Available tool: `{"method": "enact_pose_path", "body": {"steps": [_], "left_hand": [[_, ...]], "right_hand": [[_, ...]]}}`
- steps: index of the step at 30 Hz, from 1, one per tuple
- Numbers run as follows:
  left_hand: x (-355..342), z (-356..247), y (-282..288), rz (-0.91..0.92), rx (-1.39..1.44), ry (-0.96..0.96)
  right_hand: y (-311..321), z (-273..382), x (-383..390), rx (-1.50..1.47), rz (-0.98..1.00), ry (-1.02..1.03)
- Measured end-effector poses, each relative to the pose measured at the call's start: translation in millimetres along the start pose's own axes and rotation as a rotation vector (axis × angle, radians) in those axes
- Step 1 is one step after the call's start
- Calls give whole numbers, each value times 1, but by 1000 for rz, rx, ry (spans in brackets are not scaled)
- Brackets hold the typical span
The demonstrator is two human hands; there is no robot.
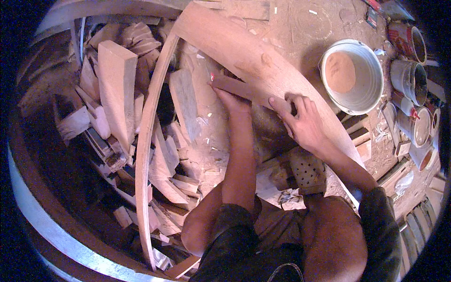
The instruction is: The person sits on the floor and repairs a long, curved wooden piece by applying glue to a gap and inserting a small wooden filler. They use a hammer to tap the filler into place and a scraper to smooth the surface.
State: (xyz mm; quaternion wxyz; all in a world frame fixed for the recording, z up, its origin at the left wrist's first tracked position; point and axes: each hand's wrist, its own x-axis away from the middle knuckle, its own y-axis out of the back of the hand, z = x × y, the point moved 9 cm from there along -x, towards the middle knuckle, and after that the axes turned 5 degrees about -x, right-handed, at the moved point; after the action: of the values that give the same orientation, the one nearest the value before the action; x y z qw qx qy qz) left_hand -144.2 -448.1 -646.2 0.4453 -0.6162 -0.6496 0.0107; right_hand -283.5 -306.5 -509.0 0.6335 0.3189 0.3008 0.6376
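Observation:
A wide, curved wooden plank (265, 56) runs from the top middle down to the right, across in front of me. Against its inner edge lies a flat brown strip (242, 89), possibly wood or a sanding strip; its exact kind is unclear. My left hand (236, 101) is closed around the strip's left end from below, with its fingers partly hidden. At the other end, my right hand (303, 120) grips the strip with the thumb laid along it and the fingers bent over the plank. Something small and red shows beside the left fingertips.
A thin curved wooden piece (146, 141) joins the plank at top left. Wood offcuts (115, 89) pile up on the left. A white bucket (376, 77) holding orange-brown material stands right of the plank. Several cans (408, 80) line the far right. My knees flank the work.

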Motion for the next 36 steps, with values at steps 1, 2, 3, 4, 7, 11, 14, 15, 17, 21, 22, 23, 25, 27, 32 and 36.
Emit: {"method": "enact_pose_path", "body": {"steps": [1, 2, 3, 4, 7, 11, 14, 15, 17, 21, 22, 23, 25, 27, 32, 36], "left_hand": [[0, -1, -9, 34, -19, -27], [4, 1, -11, 3, -22, -26], [9, 4, -12, -29, -27, -27], [12, 1, -14, -61, -36, -33], [8, 11, 2, -42, 51, 36], [-1, 14, 5, -11, 64, 45], [2, 13, 3, -63, 29, 34], [2, 12, 2, -86, 35, 34], [1, 8, 4, -78, 32, 29], [-1, 20, 4, -48, 37, 68], [-2, 20, 6, -71, 41, 75], [-2, 20, 7, -71, 50, 81], [1, 14, 7, -76, 67, 84], [-1, -4, -1, -33, 76, 13], [-7, 16, -5, 11, 69, 49], [-6, 11, 13, -74, 50, 68]], "right_hand": [[1, -2, 2, 18, -12, 0], [1, -4, 5, 35, -24, 0], [1, -6, 6, 52, -37, 1], [0, -6, 3, 57, -28, -5], [0, -3, -12, 74, -11, -20], [2, -6, -14, 61, -26, -43], [-2, -8, -5, 56, -29, -34], [-3, -8, -2, 61, -26, -25], [0, -3, -7, 58, -46, -9], [10, -9, -21, 99, -61, -43], [9, -9, -21, 91, -51, -42], [7, -9, -21, 84, -41, -42], [3, -4, -19, 73, -14, -20], [-2, 7, -14, 65, 18, 25], [4, -7, -15, 108, -44, -6], [1, -7, -31, 45, -82, -11]]}}
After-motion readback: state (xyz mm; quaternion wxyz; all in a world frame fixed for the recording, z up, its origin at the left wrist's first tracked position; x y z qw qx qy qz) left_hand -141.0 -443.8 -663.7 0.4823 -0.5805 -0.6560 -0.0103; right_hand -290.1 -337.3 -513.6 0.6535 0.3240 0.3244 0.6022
